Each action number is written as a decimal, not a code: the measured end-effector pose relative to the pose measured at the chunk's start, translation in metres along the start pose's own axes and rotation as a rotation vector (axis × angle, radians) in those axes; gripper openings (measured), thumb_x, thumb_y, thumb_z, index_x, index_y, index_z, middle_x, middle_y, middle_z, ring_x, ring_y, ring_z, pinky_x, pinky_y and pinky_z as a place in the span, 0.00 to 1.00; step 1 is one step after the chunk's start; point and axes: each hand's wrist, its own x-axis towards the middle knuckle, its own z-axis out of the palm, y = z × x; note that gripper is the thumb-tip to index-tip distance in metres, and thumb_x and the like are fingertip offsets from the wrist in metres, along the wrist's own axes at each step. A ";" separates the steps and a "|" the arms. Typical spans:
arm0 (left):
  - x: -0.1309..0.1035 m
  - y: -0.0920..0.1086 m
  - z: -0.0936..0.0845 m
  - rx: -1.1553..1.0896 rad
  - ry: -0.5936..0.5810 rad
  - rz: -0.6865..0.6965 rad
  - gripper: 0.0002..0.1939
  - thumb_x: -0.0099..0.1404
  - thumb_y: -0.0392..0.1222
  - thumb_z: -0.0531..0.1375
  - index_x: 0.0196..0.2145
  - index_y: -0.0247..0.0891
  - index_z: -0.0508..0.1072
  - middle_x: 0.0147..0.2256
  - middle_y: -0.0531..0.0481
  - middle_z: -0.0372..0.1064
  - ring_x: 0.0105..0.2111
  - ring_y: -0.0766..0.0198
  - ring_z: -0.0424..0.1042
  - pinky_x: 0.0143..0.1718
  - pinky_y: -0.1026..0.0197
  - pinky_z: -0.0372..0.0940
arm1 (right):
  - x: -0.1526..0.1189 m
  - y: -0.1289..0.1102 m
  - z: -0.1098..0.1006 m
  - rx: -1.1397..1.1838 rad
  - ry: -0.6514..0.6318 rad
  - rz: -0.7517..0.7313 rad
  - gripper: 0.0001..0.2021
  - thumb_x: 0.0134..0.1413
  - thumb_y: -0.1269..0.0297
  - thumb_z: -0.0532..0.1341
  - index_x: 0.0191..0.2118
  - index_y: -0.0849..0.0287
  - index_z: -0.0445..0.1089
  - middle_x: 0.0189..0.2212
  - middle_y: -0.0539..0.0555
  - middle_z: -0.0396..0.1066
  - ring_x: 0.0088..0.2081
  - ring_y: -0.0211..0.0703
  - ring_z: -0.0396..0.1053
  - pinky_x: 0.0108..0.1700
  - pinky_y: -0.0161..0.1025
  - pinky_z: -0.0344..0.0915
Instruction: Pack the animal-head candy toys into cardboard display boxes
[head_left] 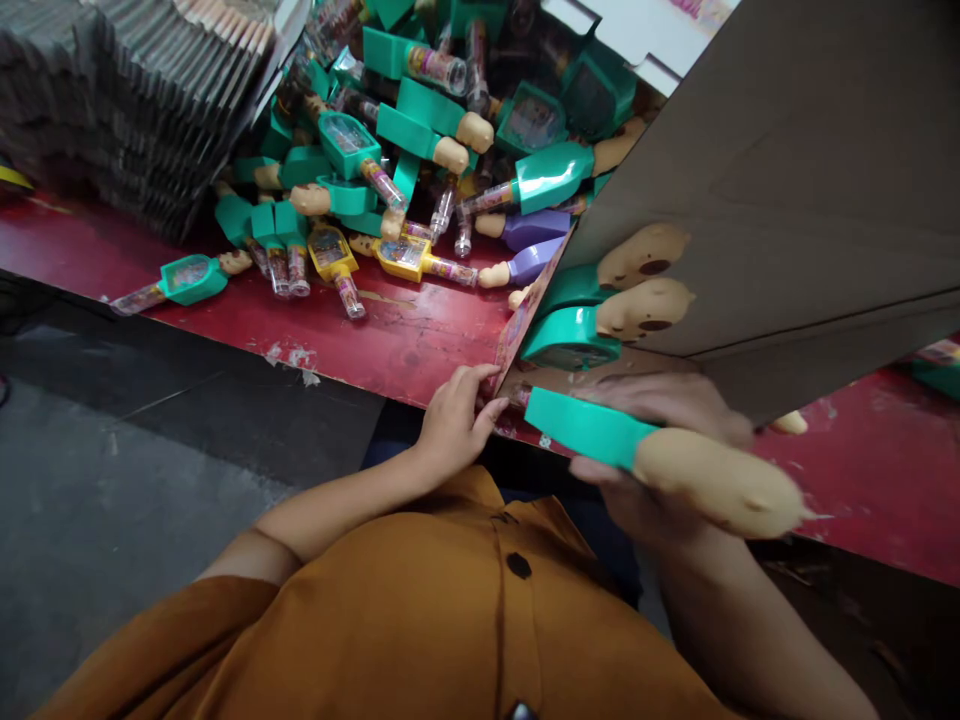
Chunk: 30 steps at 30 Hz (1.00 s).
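Observation:
My right hand (637, 500) is wrapped round a teal toy candy dispenser (589, 425) with a beige animal-shaped head and a clear tube of candy. The toy lies tilted over the front of an open cardboard box (795, 190), its tube end toward the box's near left corner. At that same corner my left hand (454, 425) pinches the box's edge between thumb and fingers. Two more teal dispensers (571, 335) with spotted beige heads lie side by side inside the box. Blur softens the right fingers.
A heap of similar teal dispensers (420, 130) covers the red table (420, 350) behind the box, with yellow ones (405, 255) and purple ones (536, 260) among them. Stacked flat grey packaging (127, 100) stands at the back left. One teal dispenser (191, 280) lies by the front edge.

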 end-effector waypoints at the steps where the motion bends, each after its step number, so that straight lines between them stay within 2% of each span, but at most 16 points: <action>1: 0.000 0.000 0.000 -0.004 0.001 0.002 0.13 0.65 0.39 0.54 0.48 0.39 0.63 0.35 0.49 0.65 0.32 0.64 0.66 0.35 0.60 0.63 | 0.004 -0.004 0.001 -0.024 0.017 -0.063 0.17 0.51 0.44 0.60 0.34 0.53 0.64 0.27 0.50 0.69 0.32 0.42 0.69 0.34 0.42 0.67; 3: -0.001 -0.001 0.000 -0.009 0.003 -0.001 0.14 0.64 0.38 0.54 0.48 0.39 0.63 0.35 0.49 0.64 0.32 0.64 0.65 0.35 0.60 0.63 | 0.012 -0.007 0.002 -0.080 0.044 -0.130 0.12 0.56 0.50 0.58 0.32 0.54 0.64 0.26 0.51 0.69 0.31 0.42 0.69 0.33 0.41 0.67; 4: -0.001 -0.001 0.000 -0.011 0.006 -0.006 0.14 0.64 0.38 0.54 0.48 0.40 0.63 0.35 0.50 0.64 0.32 0.64 0.65 0.35 0.60 0.63 | 0.015 -0.006 0.002 -0.096 0.038 -0.112 0.12 0.57 0.51 0.57 0.30 0.54 0.64 0.26 0.52 0.69 0.31 0.43 0.69 0.33 0.42 0.68; 8: -0.001 0.000 0.000 -0.024 0.009 -0.027 0.14 0.64 0.38 0.55 0.48 0.39 0.64 0.35 0.50 0.64 0.31 0.65 0.65 0.35 0.61 0.63 | 0.022 0.007 -0.009 -0.083 -0.078 -0.044 0.18 0.58 0.47 0.54 0.27 0.56 0.65 0.27 0.55 0.69 0.31 0.45 0.70 0.36 0.45 0.69; 12: 0.003 0.003 0.000 -0.049 -0.013 -0.055 0.15 0.63 0.36 0.56 0.48 0.39 0.65 0.34 0.51 0.65 0.30 0.65 0.65 0.34 0.61 0.63 | 0.024 0.020 -0.015 -0.120 -0.058 -0.133 0.16 0.54 0.48 0.58 0.27 0.55 0.64 0.25 0.53 0.67 0.30 0.45 0.67 0.34 0.46 0.67; 16: 0.005 0.001 0.003 -0.079 -0.013 -0.071 0.15 0.62 0.36 0.56 0.48 0.39 0.65 0.33 0.51 0.66 0.30 0.65 0.66 0.36 0.60 0.64 | 0.016 0.021 0.009 -0.112 -0.068 -0.123 0.14 0.55 0.51 0.58 0.30 0.57 0.62 0.30 0.55 0.66 0.33 0.45 0.65 0.35 0.45 0.65; 19: 0.006 -0.001 0.001 -0.069 0.008 -0.047 0.14 0.63 0.37 0.55 0.48 0.38 0.65 0.33 0.50 0.66 0.30 0.65 0.67 0.36 0.60 0.66 | 0.007 0.023 0.028 -0.100 0.032 -0.139 0.14 0.57 0.52 0.57 0.41 0.58 0.61 0.33 0.56 0.65 0.35 0.46 0.65 0.35 0.45 0.66; 21: 0.008 0.003 -0.007 -0.019 0.086 0.074 0.15 0.64 0.39 0.56 0.49 0.39 0.64 0.36 0.49 0.66 0.31 0.65 0.67 0.34 0.61 0.67 | 0.004 0.023 0.032 -0.122 0.172 -0.194 0.19 0.56 0.53 0.58 0.49 0.57 0.57 0.37 0.57 0.64 0.38 0.46 0.65 0.36 0.45 0.67; 23: 0.012 0.014 -0.019 0.065 0.239 0.307 0.19 0.65 0.40 0.57 0.53 0.42 0.61 0.43 0.45 0.64 0.39 0.62 0.68 0.37 0.60 0.68 | 0.003 0.018 0.029 -0.174 0.287 -0.255 0.26 0.54 0.56 0.61 0.55 0.54 0.53 0.41 0.58 0.64 0.42 0.46 0.66 0.40 0.46 0.69; 24: 0.015 0.022 -0.026 0.115 0.317 0.445 0.22 0.65 0.41 0.56 0.56 0.44 0.59 0.47 0.44 0.62 0.44 0.60 0.66 0.42 0.58 0.68 | 0.003 0.014 0.026 -0.194 0.295 -0.290 0.27 0.54 0.59 0.62 0.57 0.53 0.52 0.44 0.58 0.65 0.45 0.46 0.66 0.43 0.46 0.69; 25: 0.018 0.032 -0.032 0.168 0.365 0.574 0.24 0.66 0.42 0.55 0.58 0.47 0.57 0.51 0.43 0.59 0.49 0.58 0.64 0.46 0.55 0.66 | 0.003 0.010 0.023 -0.209 0.269 -0.317 0.26 0.55 0.62 0.61 0.57 0.53 0.52 0.45 0.58 0.66 0.46 0.45 0.66 0.46 0.45 0.69; 27: 0.027 0.052 -0.043 0.273 0.352 0.749 0.24 0.67 0.43 0.53 0.60 0.50 0.57 0.56 0.45 0.55 0.57 0.54 0.58 0.55 0.50 0.61 | 0.004 0.002 0.014 -0.247 0.129 -0.346 0.21 0.59 0.67 0.57 0.57 0.56 0.54 0.46 0.57 0.68 0.48 0.43 0.67 0.49 0.42 0.68; 29: 0.039 0.072 -0.048 0.315 0.302 0.791 0.22 0.67 0.43 0.53 0.58 0.52 0.60 0.60 0.48 0.51 0.60 0.51 0.54 0.59 0.45 0.56 | 0.000 0.003 0.001 -0.270 0.063 -0.333 0.18 0.60 0.68 0.55 0.55 0.58 0.58 0.47 0.57 0.69 0.49 0.41 0.67 0.49 0.40 0.68; 30: 0.046 0.080 -0.048 0.297 0.296 0.783 0.22 0.66 0.42 0.54 0.57 0.53 0.62 0.62 0.51 0.49 0.61 0.51 0.53 0.60 0.43 0.54 | -0.004 0.008 -0.007 -0.289 0.113 -0.313 0.17 0.59 0.69 0.56 0.54 0.58 0.60 0.47 0.57 0.69 0.49 0.41 0.67 0.50 0.40 0.68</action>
